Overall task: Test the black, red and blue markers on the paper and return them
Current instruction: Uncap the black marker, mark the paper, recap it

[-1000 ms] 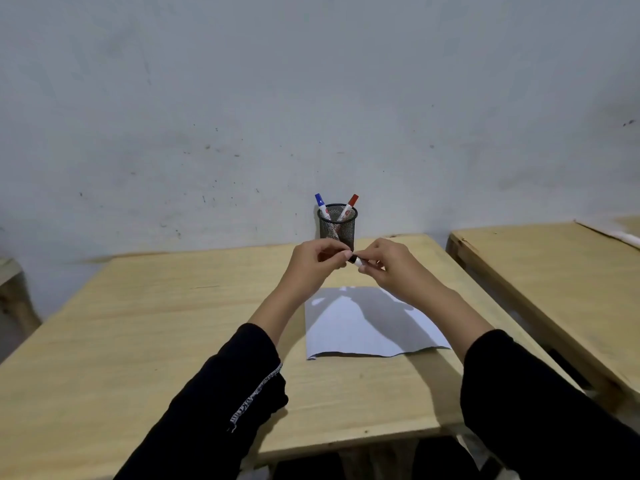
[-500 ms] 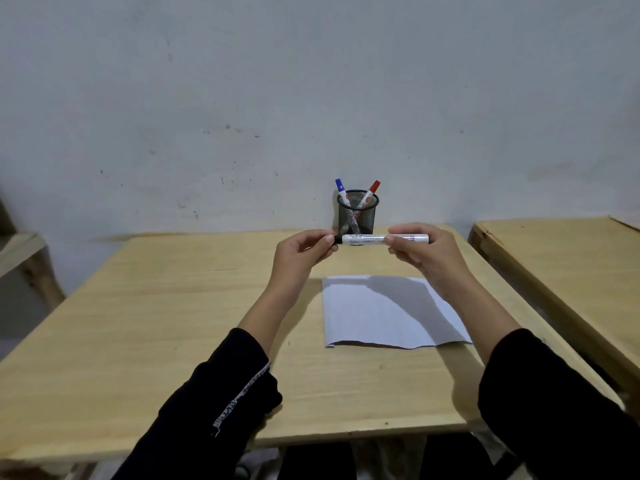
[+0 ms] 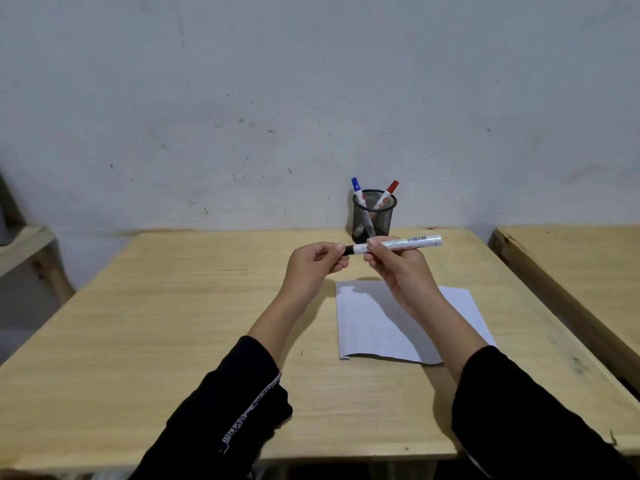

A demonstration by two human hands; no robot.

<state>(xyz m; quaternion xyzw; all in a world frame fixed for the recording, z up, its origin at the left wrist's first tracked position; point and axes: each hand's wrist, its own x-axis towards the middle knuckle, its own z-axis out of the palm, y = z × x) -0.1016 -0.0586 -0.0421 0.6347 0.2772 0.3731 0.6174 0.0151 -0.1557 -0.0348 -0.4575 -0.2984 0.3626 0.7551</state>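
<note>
Black marker (image 3: pixel 398 244) held level above the bench (image 3: pixel 173 306) — right hand (image 3: pixel 398 268) fingers pinch its barrel, left hand (image 3: pixel 317 263) fingers pinch the cap (black end).

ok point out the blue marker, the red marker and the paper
blue marker (image 3: pixel 355 184), head view, on its blue cap
red marker (image 3: pixel 392 187), head view, on its red cap
paper (image 3: pixel 367 327), head view, on the bare left half of the sheet

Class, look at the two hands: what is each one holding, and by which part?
Both hold the black marker: the right hand grips its white barrel near the middle, the left hand pinches its black cap end.
</note>
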